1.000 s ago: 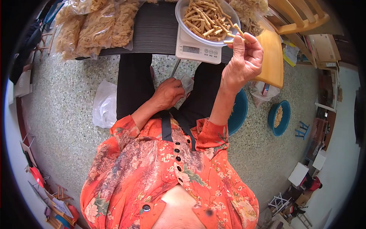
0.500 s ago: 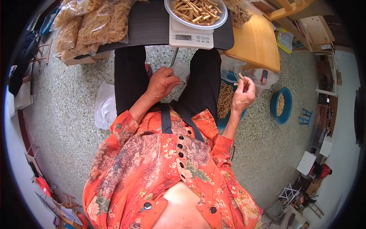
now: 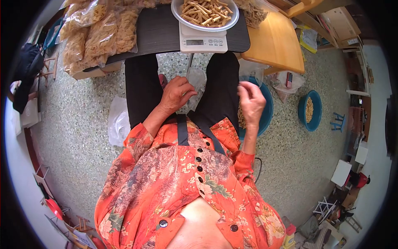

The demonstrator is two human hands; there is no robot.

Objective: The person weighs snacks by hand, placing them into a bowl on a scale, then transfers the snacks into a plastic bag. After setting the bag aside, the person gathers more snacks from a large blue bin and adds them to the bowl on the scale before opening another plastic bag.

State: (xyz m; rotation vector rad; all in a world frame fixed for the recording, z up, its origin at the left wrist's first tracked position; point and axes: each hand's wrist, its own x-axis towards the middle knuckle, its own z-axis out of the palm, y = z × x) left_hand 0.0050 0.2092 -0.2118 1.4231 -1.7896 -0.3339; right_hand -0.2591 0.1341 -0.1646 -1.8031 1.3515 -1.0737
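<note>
My left hand [image 3: 177, 94] rests above my left thigh with its fingers curled in, and nothing shows between them. Beside my right thigh, my right hand [image 3: 252, 103] is over a large blue basin [image 3: 267, 110] of short brown stick-shaped pieces [image 3: 241, 118]. Its fingers are bent and slightly blurred; whatever they hold, if anything, is hidden. In front of me, a white bowl [image 3: 235, 20] heaped with the same brown sticks [image 3: 205, 12] sits on a white digital scale [image 3: 203, 42], whose display is lit but hard to read.
The scale stands on a black table [image 3: 159, 33]. Clear bags of pale dried food [image 3: 101, 37] are piled at its left. A wooden stool [image 3: 273, 43] adjoins its right side. A smaller blue basin [image 3: 316, 110] and a plastic bag [image 3: 288, 85] lie on the speckled floor.
My right hand has moved left and slightly down over the basin; the brown sticks it held are out of sight. My left hand stays put. The view has shifted slightly.
</note>
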